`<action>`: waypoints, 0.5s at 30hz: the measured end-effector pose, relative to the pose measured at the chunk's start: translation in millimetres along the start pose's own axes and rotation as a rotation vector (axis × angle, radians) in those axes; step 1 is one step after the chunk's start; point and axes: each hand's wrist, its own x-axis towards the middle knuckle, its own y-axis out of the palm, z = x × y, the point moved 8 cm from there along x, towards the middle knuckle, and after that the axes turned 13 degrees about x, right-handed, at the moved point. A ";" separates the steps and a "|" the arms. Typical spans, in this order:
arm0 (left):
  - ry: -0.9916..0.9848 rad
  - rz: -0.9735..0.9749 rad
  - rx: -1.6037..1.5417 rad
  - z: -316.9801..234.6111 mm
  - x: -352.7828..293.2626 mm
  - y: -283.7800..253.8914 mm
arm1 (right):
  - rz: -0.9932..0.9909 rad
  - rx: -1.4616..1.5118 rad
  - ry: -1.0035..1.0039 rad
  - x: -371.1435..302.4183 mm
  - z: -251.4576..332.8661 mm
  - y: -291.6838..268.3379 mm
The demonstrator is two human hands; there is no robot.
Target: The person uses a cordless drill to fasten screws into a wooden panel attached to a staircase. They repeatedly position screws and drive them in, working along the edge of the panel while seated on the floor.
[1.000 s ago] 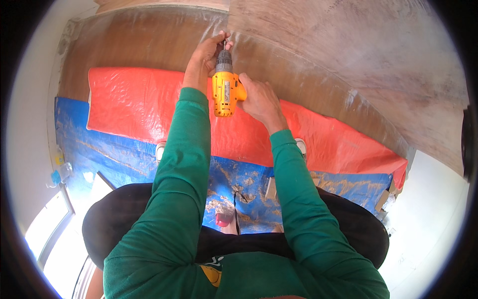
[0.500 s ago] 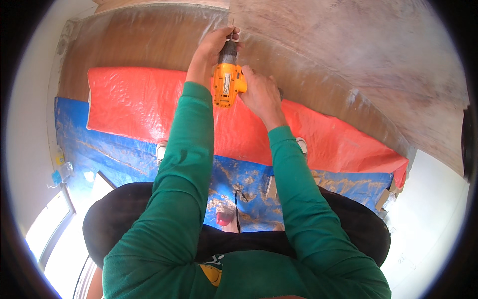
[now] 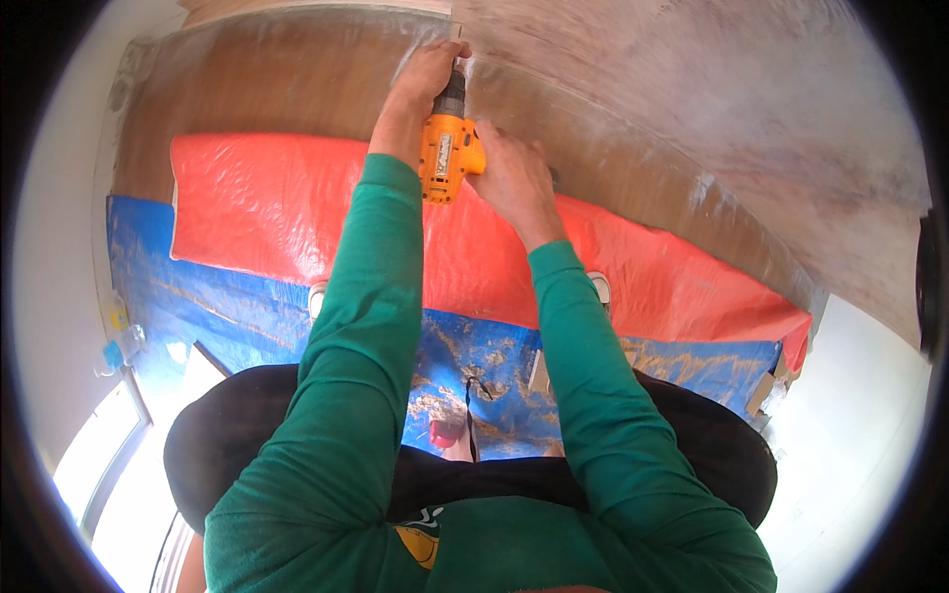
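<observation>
My right hand point(image 3: 516, 183) is wrapped round the handle of a yellow and black cordless drill point(image 3: 442, 163). The drill points away from me, its black chuck toward a wooden panel point(image 3: 267, 84) at the far side. My left hand point(image 3: 427, 74) reaches to the front of the chuck, fingers closed in a pinch around the thin tip there. Whether they hold the bit or a screw is hidden by the fingers. This tip is close to the seam where the panel meets a paler wood sheet point(image 3: 712, 89).
A red plastic sheet point(image 3: 257, 208) lies across a blue tarp point(image 3: 227, 296) strewn with sawdust. My shoes show at its near edge. A red-ended object point(image 3: 445, 433) lies between my knees. A clear bottle point(image 3: 123, 346) stands at the left, and a white wall point(image 3: 840, 415) rises at the right.
Both hands and the drill have moved slightly farther away and a little to the left. My left fingers have come up nearer the wood seam and still pinch at the tip.
</observation>
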 end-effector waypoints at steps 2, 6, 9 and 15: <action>-0.006 0.026 0.000 0.9 1.9 0.6 | 0.014 0.002 0.018 0.2 -2.3 0.2; -0.011 0.052 0.001 1.0 1.3 1.4 | 0.018 -0.010 0.006 2.0 -2.8 -0.4; -0.004 0.059 0.006 -1.3 0.0 1.9 | 0.032 -0.006 0.022 2.9 -4.8 1.5; 0.005 0.085 0.023 -5.9 -1.2 4.8 | 0.008 -0.010 0.011 2.9 -6.5 1.4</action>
